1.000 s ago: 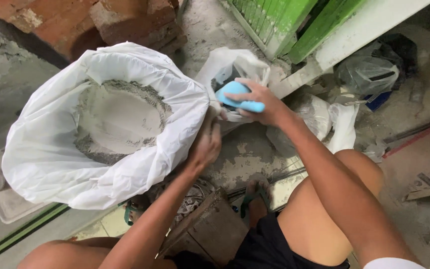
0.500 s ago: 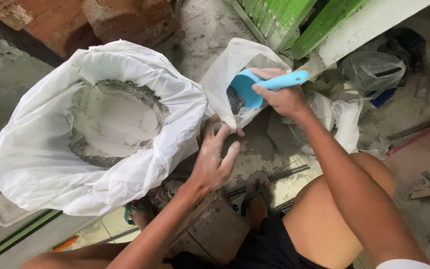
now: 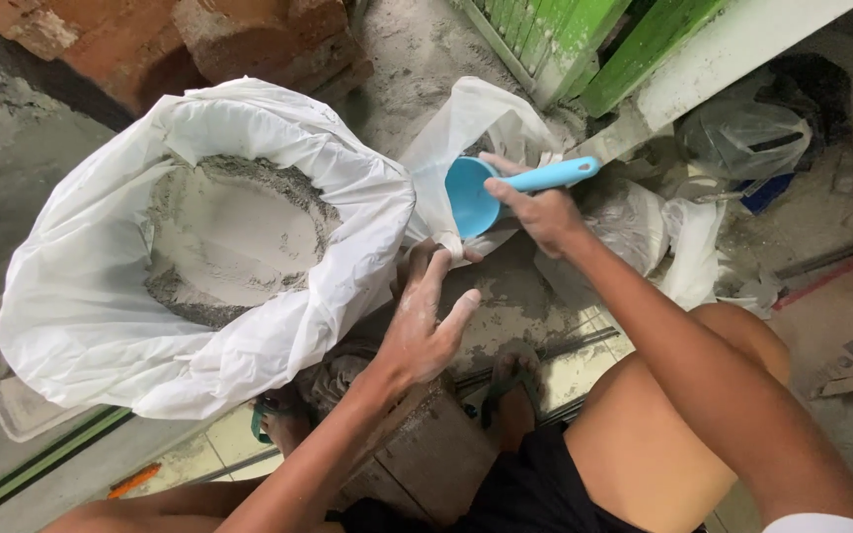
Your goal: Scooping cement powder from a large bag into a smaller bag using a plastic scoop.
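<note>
Scooping, partway: I see the right hand (image 3: 545,212) clamped on the blue scoop (image 3: 473,197), apparently empty, at the small white bag (image 3: 466,123); left hand (image 3: 425,321), fingers spread, pinches its rim. At nine o'clock, the large sack (image 3: 101,296) holds grey powder (image 3: 234,237).

The floor (image 3: 505,296) is rough grey concrete, dusted with powder. Red bricks (image 3: 249,39) are stacked at the top left. A green slatted wooden panel (image 3: 555,30) stands at the top, with a white board (image 3: 742,44) beside it. Crumpled plastic bags (image 3: 742,138) lie at the right. Lighting is even daylight.
</note>
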